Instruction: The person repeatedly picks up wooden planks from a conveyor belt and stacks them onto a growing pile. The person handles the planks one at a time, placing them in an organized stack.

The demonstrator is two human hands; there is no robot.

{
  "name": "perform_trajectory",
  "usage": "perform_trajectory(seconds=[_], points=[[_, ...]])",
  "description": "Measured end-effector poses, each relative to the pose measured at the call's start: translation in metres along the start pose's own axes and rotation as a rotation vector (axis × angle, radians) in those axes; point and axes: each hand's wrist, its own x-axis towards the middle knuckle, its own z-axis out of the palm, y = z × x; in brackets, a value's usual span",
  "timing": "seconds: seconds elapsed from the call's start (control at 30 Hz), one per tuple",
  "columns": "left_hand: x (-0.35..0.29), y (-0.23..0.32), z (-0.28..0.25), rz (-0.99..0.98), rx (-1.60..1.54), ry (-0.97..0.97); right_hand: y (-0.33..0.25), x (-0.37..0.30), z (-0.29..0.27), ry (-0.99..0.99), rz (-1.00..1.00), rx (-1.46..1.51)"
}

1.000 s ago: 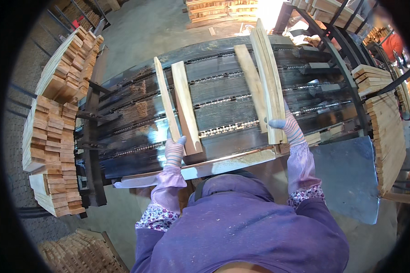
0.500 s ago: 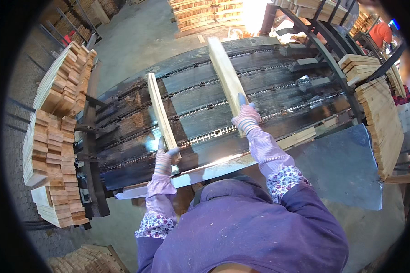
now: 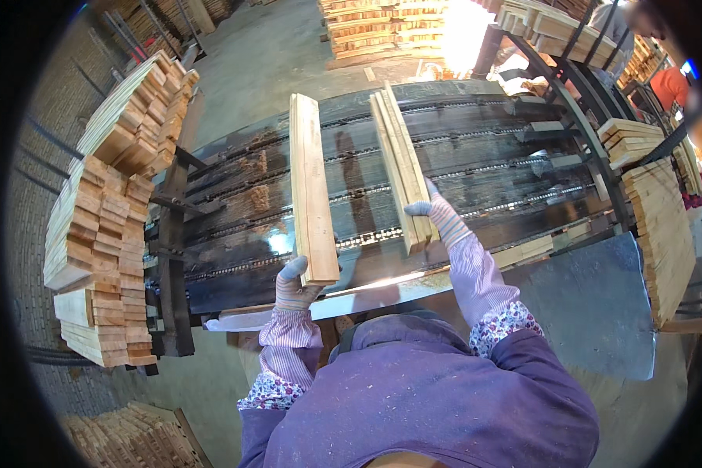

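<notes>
In striped gloves, both my hands hold wooden boards over a dark chain conveyor table [image 3: 476, 179]. My left hand [image 3: 292, 288] is closed on the near end of a pale board [image 3: 310, 191], thumb at its left edge and fingers hidden beneath. This board lies with its broad face up, pointing away from me. Farther right, my right hand [image 3: 443, 217] grips a narrow pair of boards [image 3: 402, 168] close to their near end. They stand on edge side by side, the thumb across their top and the fingers on the right side.
Stacked boards [image 3: 101, 249] line the left end of the table behind dark metal bars. More stacks stand at right [image 3: 659, 234], at the far side [image 3: 382, 31] and at lower left [image 3: 132, 437]. A metal sheet [image 3: 585, 304] covers the near right corner. A co-worker's orange sleeve [image 3: 669, 87] shows far right.
The left board has turned from its narrow edge to its broad face. The boards at my right hand have turned onto edge and show a seam. The whole view has shifted slightly.
</notes>
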Motion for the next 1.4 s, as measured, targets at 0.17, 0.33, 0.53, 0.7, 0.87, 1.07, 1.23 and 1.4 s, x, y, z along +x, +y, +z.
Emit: perform_trajectory(seconds=[0.17, 0.33, 0.53, 0.7, 0.87, 1.07, 1.23, 1.4], points=[[0.034, -0.038, 0.014, -0.075, 0.126, -0.026, 0.027, -0.042, 0.007, -0.146, -0.125, 0.182], [0.050, -0.071, 0.020, -0.191, 0.192, -0.014, 0.015, -0.070, 0.019, -0.076, -0.169, 0.220], [0.060, -0.114, 0.056, -0.185, 0.645, 0.040, 0.032, -0.074, 0.004, -0.024, -0.124, -0.199], [0.062, -0.112, 0.053, -0.220, 0.612, 0.023, 0.045, -0.067, -0.013, -0.159, 0.131, 0.408], [0.055, -0.116, 0.074, -0.258, 0.784, 0.078, 0.045, -0.065, -0.021, -0.208, 0.442, 0.546], [0.046, -0.115, 0.080, -0.125, 0.579, 0.098, 0.044, -0.045, -0.013, -0.199, 0.129, 0.480], [0.033, -0.097, 0.052, -0.124, 0.474, 0.068, 0.013, -0.055, -0.043, -0.060, -0.032, 0.296], [0.031, -0.090, 0.019, -0.165, 0.030, 0.044, -0.040, -0.050, -0.105, 0.332, -0.305, -0.750]])
